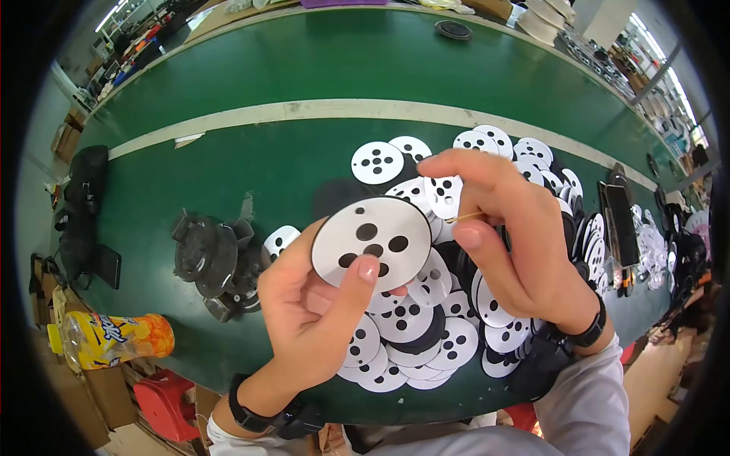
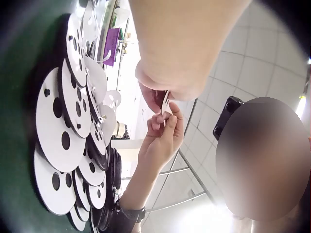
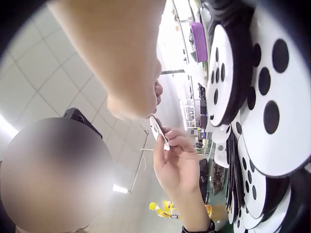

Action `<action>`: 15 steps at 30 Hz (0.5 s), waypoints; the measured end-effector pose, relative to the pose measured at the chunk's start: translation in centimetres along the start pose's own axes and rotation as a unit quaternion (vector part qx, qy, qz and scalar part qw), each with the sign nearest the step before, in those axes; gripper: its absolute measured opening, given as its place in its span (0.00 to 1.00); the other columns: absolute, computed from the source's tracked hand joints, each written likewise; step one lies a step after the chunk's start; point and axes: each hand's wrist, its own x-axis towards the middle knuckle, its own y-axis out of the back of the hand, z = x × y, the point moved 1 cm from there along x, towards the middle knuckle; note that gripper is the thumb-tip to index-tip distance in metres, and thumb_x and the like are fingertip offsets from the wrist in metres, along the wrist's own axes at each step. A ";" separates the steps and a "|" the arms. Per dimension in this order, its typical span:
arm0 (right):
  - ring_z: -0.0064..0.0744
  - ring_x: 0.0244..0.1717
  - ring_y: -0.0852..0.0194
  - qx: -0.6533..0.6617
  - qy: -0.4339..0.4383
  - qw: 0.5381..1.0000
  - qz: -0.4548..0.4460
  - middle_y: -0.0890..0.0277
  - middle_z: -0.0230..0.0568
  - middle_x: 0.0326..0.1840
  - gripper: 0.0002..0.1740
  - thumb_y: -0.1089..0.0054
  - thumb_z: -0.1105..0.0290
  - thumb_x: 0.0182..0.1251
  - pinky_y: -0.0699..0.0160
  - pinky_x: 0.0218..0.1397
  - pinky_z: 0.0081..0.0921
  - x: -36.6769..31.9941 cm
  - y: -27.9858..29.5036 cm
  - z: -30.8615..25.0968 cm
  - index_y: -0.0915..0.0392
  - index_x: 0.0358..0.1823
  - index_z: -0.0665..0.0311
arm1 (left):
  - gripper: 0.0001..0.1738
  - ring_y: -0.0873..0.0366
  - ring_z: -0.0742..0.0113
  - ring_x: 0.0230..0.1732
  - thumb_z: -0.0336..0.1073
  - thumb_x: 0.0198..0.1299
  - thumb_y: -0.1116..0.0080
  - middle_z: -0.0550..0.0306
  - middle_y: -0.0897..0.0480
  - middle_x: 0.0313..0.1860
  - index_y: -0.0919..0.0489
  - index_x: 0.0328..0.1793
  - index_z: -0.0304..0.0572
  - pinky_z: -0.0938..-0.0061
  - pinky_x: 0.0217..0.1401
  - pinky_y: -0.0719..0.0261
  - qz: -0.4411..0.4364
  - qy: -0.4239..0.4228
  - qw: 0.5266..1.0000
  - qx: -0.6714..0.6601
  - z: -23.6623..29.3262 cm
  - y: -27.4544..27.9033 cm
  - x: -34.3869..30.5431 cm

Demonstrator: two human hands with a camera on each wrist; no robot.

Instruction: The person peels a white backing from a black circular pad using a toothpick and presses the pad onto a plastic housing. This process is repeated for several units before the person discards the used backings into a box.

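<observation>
My left hand (image 1: pixel 308 323) grips a round white disc (image 1: pixel 338 228) with several dark round holes, the thumb lying across its face near the lower edge. The disc is raised above the green table and tilted toward the head camera. To its right, my right hand (image 1: pixel 528 243) is bent, thumb and a finger pinching a thin yellowish strip (image 1: pixel 464 218), its index finger reaching out above. What the strip is, I cannot tell. The right wrist view catches the held disc (image 3: pixel 159 131) nearly edge-on. Below both hands lies a loose heap of similar discs (image 1: pixel 452 342), white and black.
Dark plastic parts (image 1: pixel 213 258) stand left of the heap. A yellow drink bottle (image 1: pixel 114 337) lies at the left edge, with a black bag (image 1: pixel 82 190) behind it. A pale strip (image 1: pixel 304 112) crosses the green table (image 1: pixel 251 159). A red stool (image 1: pixel 165 403) stands below.
</observation>
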 end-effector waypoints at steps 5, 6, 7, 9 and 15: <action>0.23 0.17 0.40 0.007 0.035 0.999 0.030 0.26 0.40 0.23 0.09 0.53 0.74 0.64 0.39 0.24 0.18 -0.1 -0.8 0.7 0.26 0.38 0.73 | 0.12 0.20 0.61 0.35 0.27 0.59 0.49 0.46 0.20 0.39 0.29 0.48 0.27 0.67 0.33 0.17 0.017 -0.027 0.999 0.023 -0.4 0.2 -0.4; 0.23 0.17 0.40 0.006 0.032 0.999 0.030 0.26 0.40 0.23 0.09 0.53 0.74 0.64 0.39 0.24 0.18 -0.1 -0.6 0.9 0.26 0.38 0.73 | 0.13 0.19 0.58 0.38 0.26 0.58 0.49 0.45 0.20 0.41 0.29 0.48 0.26 0.63 0.37 0.15 0.017 -0.027 0.998 0.048 -0.6 0.5 -0.5; 0.23 0.18 0.38 -0.001 0.056 0.998 0.024 0.25 0.41 0.24 0.08 0.53 0.76 0.63 0.38 0.25 0.18 0.0 -0.4 1.0 0.26 0.37 0.73 | 0.13 0.19 0.58 0.38 0.26 0.58 0.49 0.45 0.20 0.41 0.29 0.48 0.26 0.63 0.37 0.15 0.016 -0.025 0.998 0.047 -0.5 0.4 -0.5; 0.24 0.18 0.36 -0.009 0.078 0.997 0.017 0.24 0.41 0.25 0.07 0.53 0.77 0.62 0.36 0.25 0.18 -0.1 -0.2 0.8 0.26 0.36 0.73 | 0.13 0.19 0.56 0.38 0.25 0.59 0.50 0.45 0.20 0.41 0.29 0.49 0.26 0.61 0.38 0.15 0.005 -0.009 1.000 0.006 -0.2 -0.2 -0.4; 0.26 0.20 0.30 0.010 0.057 0.997 0.045 0.23 0.40 0.26 0.06 0.52 0.82 0.59 0.33 0.25 0.18 -0.4 -0.4 0.8 0.25 0.33 0.73 | 0.13 0.19 0.54 0.40 0.25 0.59 0.51 0.43 0.21 0.41 0.29 0.49 0.25 0.60 0.38 0.15 -0.010 0.006 1.000 -0.025 0.0 -1.0 -0.7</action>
